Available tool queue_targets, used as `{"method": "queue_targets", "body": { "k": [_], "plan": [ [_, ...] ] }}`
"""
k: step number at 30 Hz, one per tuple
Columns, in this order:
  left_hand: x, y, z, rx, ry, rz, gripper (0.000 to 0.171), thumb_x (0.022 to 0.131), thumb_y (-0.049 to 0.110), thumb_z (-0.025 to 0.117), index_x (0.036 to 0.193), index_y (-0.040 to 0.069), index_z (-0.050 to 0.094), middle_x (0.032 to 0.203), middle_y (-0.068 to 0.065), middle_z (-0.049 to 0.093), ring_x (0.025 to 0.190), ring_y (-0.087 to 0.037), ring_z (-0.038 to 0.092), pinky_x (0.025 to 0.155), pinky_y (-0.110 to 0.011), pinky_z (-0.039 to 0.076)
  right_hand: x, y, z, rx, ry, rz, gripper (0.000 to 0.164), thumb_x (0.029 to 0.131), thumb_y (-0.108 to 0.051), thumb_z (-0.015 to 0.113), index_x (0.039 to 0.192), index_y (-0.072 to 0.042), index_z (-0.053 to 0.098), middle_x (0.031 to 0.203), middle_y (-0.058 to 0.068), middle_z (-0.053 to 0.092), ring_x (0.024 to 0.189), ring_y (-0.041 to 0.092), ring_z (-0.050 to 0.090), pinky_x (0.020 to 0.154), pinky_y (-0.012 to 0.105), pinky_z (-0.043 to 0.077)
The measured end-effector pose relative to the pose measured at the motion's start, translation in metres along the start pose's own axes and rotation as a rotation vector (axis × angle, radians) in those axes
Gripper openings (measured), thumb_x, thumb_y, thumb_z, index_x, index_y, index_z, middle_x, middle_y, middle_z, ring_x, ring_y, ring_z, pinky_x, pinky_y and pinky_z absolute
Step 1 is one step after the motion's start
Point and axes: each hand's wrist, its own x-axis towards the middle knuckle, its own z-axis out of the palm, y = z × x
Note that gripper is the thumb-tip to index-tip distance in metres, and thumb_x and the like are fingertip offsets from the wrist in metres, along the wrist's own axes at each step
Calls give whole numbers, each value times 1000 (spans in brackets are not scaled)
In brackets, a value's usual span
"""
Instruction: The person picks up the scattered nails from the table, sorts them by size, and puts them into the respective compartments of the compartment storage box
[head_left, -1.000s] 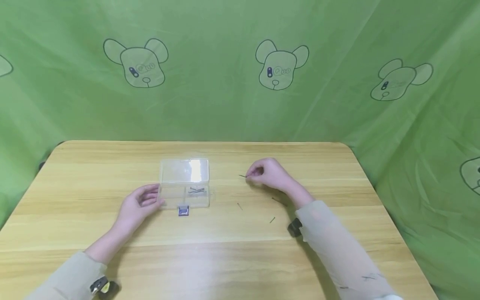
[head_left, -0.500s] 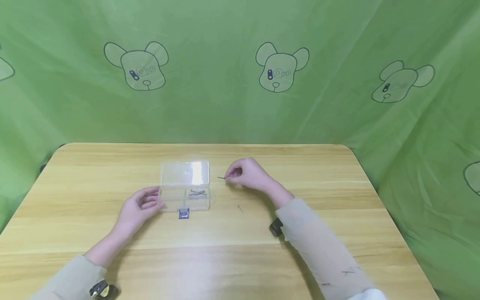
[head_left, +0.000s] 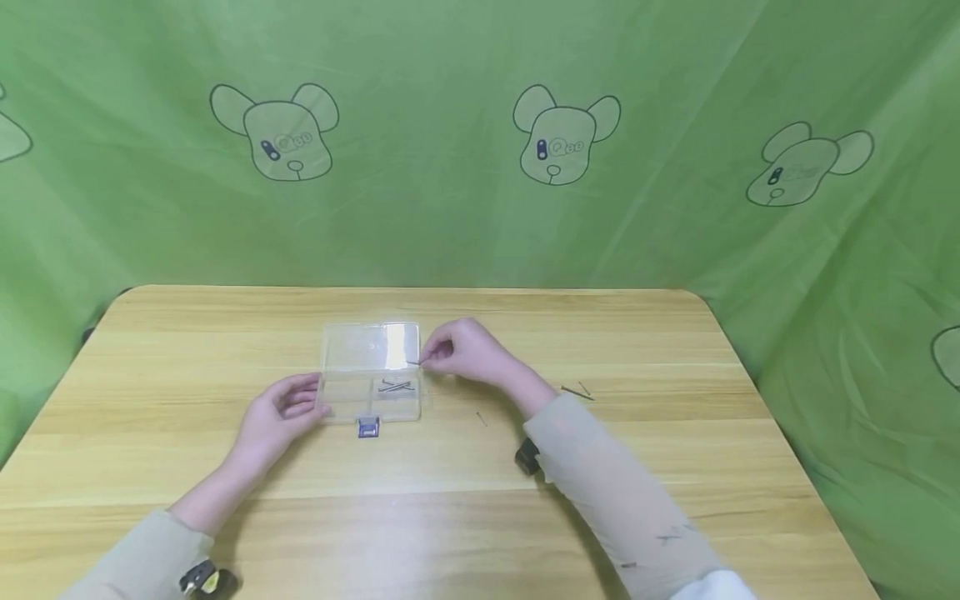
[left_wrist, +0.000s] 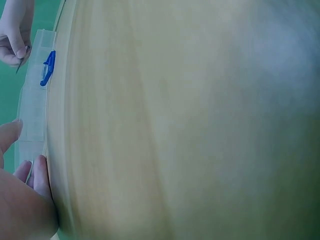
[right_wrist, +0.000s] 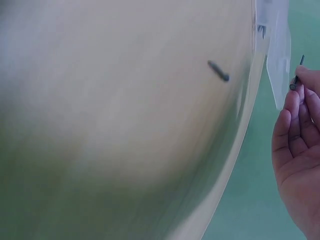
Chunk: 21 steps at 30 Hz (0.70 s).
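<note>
Presently, your left hand (head_left: 277,412) grips the left wall of the clear plastic compartment box (head_left: 345,397); a firm, level hold should stop it sliding. Several grey metal nails (head_left: 395,387) lie crossed in its right compartment. Your right hand (head_left: 468,350) pinches a slim dark metal nail (right_wrist: 293,86) between thumb and fingertips, its tip overlapping the right edge of the open transparent lid (head_left: 352,348); contact cannot be confirmed. In my judgement, you should bring it nearer, past the lid, and release it low within the right compartment's walls; an early release could send it rolling.

Further findings: a blue plastic latch (head_left: 368,427) juts from the box's near edge and could catch a finger. To the right, a thin small nail (head_left: 481,419) lies on the pale wooden table (head_left: 420,533). Your beige right sleeve (head_left: 607,483) may hamper access; beyond the wrist lies a long dark nail (head_left: 577,392) beside a smaller nail (head_left: 585,387).
</note>
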Motion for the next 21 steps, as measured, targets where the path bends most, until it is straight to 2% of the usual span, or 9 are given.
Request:
{"method": "queue_targets", "body": {
  "k": [13, 21],
  "plan": [
    [-1, 2, 0, -5, -6, -7, 65, 98, 8, 74, 153, -9, 44, 148, -33, 57, 133, -47, 60, 93, -1, 51, 8, -17, 16, -52, -58, -33, 6, 92, -10, 81, 98, -9, 81, 90, 3, 77, 79, 9, 65, 75, 17, 58],
    [-2, 4, -1, -9, -5, -4, 64, 98, 7, 74, 153, -9, 44, 148, -33, 57, 134, -47, 59, 93, -1, 51, 10, -21, 22, -141, -67, -62, 7, 92, -11, 82, 98, -10, 82, 90, 2, 78, 78, 9, 64, 73, 16, 57]
  ]
}}
